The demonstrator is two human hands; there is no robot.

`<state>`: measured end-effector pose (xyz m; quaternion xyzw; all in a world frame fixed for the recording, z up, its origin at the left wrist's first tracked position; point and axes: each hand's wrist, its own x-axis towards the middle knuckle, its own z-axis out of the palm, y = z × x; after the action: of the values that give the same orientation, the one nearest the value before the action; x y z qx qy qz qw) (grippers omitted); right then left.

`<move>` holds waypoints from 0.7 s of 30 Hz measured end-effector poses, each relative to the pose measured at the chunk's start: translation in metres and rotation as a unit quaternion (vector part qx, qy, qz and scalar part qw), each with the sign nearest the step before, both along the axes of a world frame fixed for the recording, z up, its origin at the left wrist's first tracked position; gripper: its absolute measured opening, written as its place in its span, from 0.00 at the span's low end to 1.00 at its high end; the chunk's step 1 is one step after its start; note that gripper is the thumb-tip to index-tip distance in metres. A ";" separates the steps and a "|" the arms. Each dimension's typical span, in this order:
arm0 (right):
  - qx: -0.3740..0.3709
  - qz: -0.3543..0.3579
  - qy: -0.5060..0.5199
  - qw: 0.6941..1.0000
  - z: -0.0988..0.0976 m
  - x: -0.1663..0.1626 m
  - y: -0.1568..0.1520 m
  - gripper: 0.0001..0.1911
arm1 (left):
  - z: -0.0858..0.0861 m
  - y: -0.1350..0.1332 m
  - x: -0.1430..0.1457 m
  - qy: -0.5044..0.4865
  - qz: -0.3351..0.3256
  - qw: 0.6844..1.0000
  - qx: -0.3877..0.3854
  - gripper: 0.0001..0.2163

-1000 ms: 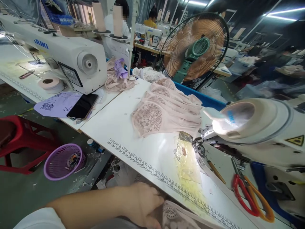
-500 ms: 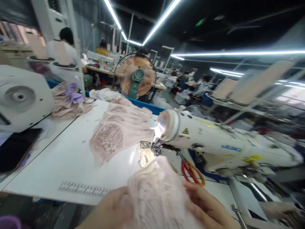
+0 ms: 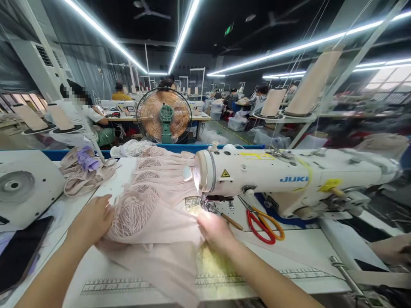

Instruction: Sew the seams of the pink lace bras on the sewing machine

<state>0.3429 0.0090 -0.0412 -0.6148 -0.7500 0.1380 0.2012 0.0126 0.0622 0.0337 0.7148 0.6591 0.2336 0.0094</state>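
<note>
Head view: your left hand (image 3: 94,216) pinches the lace edge of a beige garment (image 3: 157,226) above the white table (image 3: 302,241); your right hand (image 3: 213,229) pinches its other side near the needle of the sewing machine (image 3: 257,171), apparently keeping the cloth spread between 2 grips. Scissors (image 3: 249,220) lie right, seemingly within reach.

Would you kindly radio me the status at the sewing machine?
Left hand on lace fabric; right hand at its edge, near machine. Scissors beyond right hand, not touching it.
</note>
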 end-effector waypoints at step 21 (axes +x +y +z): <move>0.180 0.046 -0.109 0.977 -0.043 0.033 -0.078 0.15 | -0.070 -0.017 0.197 0.221 -0.371 0.902 -0.013 0.20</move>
<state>0.3758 -0.0691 -0.0840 -0.5443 -0.8077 -0.0580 0.2191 0.2100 0.0450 -0.0365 0.9407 0.3342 0.0407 -0.0409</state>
